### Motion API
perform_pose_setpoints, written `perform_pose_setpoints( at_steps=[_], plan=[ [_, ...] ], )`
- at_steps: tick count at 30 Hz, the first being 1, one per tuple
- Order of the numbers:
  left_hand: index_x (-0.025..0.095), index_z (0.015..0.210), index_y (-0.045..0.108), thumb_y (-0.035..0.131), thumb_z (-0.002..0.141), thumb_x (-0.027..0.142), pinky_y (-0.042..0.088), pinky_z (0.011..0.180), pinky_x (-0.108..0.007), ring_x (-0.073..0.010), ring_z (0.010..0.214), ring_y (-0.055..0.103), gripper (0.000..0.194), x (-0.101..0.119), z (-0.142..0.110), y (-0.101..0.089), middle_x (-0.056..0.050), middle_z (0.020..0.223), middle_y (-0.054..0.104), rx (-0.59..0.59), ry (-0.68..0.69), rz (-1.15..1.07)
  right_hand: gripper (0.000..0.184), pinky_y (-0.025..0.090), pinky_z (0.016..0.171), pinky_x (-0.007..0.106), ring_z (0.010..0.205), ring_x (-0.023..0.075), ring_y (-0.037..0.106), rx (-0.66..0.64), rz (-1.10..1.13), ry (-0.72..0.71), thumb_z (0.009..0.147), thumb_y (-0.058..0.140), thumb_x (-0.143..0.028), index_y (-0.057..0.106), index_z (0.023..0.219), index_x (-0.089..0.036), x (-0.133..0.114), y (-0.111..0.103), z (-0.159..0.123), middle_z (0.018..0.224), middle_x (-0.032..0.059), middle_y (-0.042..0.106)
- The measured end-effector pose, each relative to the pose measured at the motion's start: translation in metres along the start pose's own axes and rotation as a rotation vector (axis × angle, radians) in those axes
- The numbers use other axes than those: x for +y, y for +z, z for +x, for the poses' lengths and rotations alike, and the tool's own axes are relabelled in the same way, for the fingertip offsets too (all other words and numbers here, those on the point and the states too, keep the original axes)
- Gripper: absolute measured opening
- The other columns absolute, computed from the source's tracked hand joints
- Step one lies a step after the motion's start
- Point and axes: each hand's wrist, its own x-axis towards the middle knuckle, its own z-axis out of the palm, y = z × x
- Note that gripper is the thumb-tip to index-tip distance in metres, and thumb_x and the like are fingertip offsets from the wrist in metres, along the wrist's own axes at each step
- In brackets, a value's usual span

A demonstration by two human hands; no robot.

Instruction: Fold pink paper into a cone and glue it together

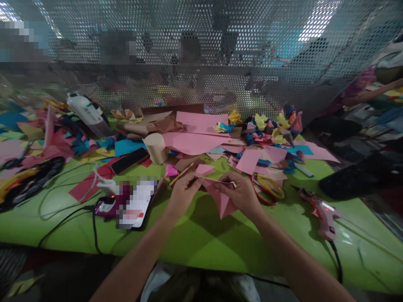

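Note:
Between my hands is a folded piece of pink paper [222, 200], held a little above the green table with a pointed end hanging down. My left hand [185, 191] pinches its left corner between thumb and fingers. On the right side, my right hand [239, 191] grips the paper with the thumb in front and the fingers behind. A pencil [181, 173] and a small shiny pink packet [171, 170] lie just beyond my left hand. Scissors with red and yellow handles [267, 191] rest beside my right hand.
A pink glue gun [323, 214] lies at the right, its cord running off the front edge. Left are a phone with a lit screen [138, 205], a purple power strip [108, 207] with cables, and a dark phone [129, 161]. Paper scraps, a paper roll [155, 149] and a bottle [88, 113] crowd the back.

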Motion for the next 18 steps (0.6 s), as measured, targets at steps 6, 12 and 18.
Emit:
perform_pose_setpoints(
  at_steps=[6, 12, 18],
  plan=[
    [0.017, 0.088, 0.069, 0.065, 0.085, 0.039, 0.051, 0.073, -0.028, -0.0171, 0.078, 0.065, 0.023, -0.0034, -0.0011, -0.0017, -0.004, 0.083, 0.071, -0.056, -0.011, 0.051, 0.018, 0.035, 0.058, 0.028, 0.063, 0.0171, 0.054, -0.002, -0.194, -0.089, 0.084, 0.069, -0.028, 0.066, 0.067, -0.021, -0.0056, -0.0039, -0.0015, 0.065, 0.0018, 0.064],
    [0.017, 0.082, 0.072, 0.064, 0.086, 0.038, 0.053, 0.069, -0.028, -0.0162, 0.071, 0.065, 0.023, -0.0026, -0.0022, -0.0009, -0.003, 0.077, 0.072, -0.044, -0.012, 0.065, 0.025, 0.034, 0.058, 0.028, 0.064, 0.0174, 0.054, -0.016, -0.225, -0.085, 0.086, 0.068, -0.035, 0.064, 0.065, -0.021, -0.0055, -0.0033, -0.0019, 0.066, 0.0023, 0.063],
    [0.016, 0.081, 0.072, 0.065, 0.084, 0.037, 0.053, 0.068, -0.027, -0.0160, 0.070, 0.065, 0.022, -0.0019, -0.0005, -0.0012, -0.003, 0.075, 0.072, -0.032, -0.035, 0.048, 0.023, 0.036, 0.058, 0.027, 0.065, 0.0176, 0.055, -0.037, -0.141, -0.036, 0.084, 0.069, -0.037, 0.065, 0.068, -0.021, -0.0089, -0.0031, -0.0016, 0.066, 0.0020, 0.064]
  ],
)
